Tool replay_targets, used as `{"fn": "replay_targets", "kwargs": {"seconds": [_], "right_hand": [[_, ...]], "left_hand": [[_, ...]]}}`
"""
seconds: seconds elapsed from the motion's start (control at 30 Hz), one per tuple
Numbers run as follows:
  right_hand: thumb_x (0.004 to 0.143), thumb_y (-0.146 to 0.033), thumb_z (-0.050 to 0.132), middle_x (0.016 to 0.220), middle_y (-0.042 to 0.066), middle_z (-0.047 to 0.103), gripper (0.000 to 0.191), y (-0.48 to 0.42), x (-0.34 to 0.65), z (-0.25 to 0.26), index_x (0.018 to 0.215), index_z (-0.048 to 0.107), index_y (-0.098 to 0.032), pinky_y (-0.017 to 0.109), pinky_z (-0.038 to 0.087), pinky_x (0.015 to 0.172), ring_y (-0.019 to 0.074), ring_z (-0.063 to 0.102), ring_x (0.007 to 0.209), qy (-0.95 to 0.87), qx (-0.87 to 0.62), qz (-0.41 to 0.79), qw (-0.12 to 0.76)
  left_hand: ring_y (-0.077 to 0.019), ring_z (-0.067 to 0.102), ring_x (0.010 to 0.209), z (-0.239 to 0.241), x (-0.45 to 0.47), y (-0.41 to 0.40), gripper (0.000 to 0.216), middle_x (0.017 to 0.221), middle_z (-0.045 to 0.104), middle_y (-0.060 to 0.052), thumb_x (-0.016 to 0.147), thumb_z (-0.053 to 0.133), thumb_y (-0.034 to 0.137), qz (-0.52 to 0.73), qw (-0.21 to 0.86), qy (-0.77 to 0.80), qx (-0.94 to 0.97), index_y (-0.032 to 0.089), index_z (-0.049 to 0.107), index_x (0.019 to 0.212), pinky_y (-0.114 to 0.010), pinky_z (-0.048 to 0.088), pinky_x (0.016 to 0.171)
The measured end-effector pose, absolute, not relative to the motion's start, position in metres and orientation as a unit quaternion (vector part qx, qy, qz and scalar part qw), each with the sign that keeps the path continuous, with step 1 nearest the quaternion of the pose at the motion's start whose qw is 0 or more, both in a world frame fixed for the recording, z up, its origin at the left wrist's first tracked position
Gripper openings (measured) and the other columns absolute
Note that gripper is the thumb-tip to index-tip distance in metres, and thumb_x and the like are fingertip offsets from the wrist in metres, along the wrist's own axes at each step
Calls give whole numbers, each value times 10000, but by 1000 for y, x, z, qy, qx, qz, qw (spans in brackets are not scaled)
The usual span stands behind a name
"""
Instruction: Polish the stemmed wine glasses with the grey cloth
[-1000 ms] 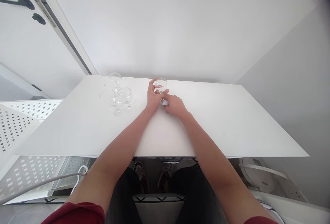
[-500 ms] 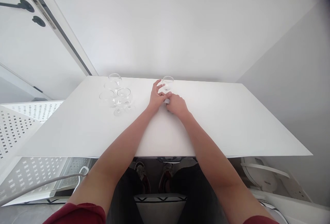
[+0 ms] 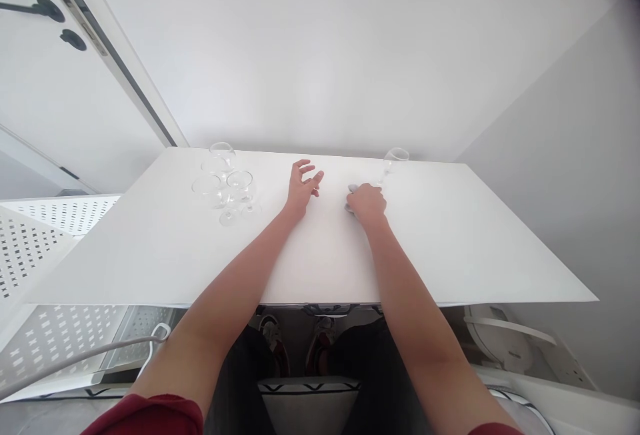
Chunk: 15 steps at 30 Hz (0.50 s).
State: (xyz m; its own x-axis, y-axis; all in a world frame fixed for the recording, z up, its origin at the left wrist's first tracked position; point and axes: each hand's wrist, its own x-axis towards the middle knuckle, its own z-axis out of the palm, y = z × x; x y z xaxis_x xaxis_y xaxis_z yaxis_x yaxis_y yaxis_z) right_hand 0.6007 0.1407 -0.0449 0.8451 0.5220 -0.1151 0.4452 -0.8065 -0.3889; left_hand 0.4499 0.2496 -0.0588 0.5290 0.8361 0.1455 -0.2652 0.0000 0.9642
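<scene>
My right hand [image 3: 367, 200] is closed around the foot of a clear stemmed glass [image 3: 395, 158], which leans away to the right above the white table [image 3: 450, 241]. A small grey thing shows at the left of my fist; I cannot make out what it is. My left hand [image 3: 301, 188] hovers over the table's middle with its fingers spread and nothing in them, a hand's width left of the right one.
Three clear stemmed glasses [image 3: 225, 185] stand in a cluster at the table's back left. A white wall rises right behind the table. A perforated white rack [image 3: 50, 235] and a cable sit at the left, a white appliance [image 3: 505, 348] at the lower right.
My right hand has carried the glass to the right, and it now leans away. My left hand has let go of the glass and spread its fingers.
</scene>
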Motion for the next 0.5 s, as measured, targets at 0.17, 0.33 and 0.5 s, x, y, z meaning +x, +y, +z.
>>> {"fn": "replay_targets", "kwargs": {"seconds": [0.17,0.33,0.5], "right_hand": [[807,-273,660,1231,285,623,425,142,595,-42,1202,680,-117,440,550,806,379,663,1126,-269,-941,107,176],[828,-259,640,1216,277,621,367,139,591,-37,1166,665,-117,445,544,824,359,688,1046,-255,-943,111,185],[851,-303,631,881,196,663,196,136,583,-24,974,668,-154,475,532,758,375,697,863,-284,-927,60,238]], "left_hand": [[-72,575,669,-59,450,251,497,1338,543,-88,821,792,458,408,670,253,565,312,519,1210,-256,524,572],[-58,562,654,-56,449,250,481,1324,534,-79,822,790,459,403,677,254,561,302,522,1189,-243,510,564],[-50,532,624,-58,449,250,365,1184,542,-48,868,735,462,408,693,257,535,286,546,1126,-220,458,535]]}}
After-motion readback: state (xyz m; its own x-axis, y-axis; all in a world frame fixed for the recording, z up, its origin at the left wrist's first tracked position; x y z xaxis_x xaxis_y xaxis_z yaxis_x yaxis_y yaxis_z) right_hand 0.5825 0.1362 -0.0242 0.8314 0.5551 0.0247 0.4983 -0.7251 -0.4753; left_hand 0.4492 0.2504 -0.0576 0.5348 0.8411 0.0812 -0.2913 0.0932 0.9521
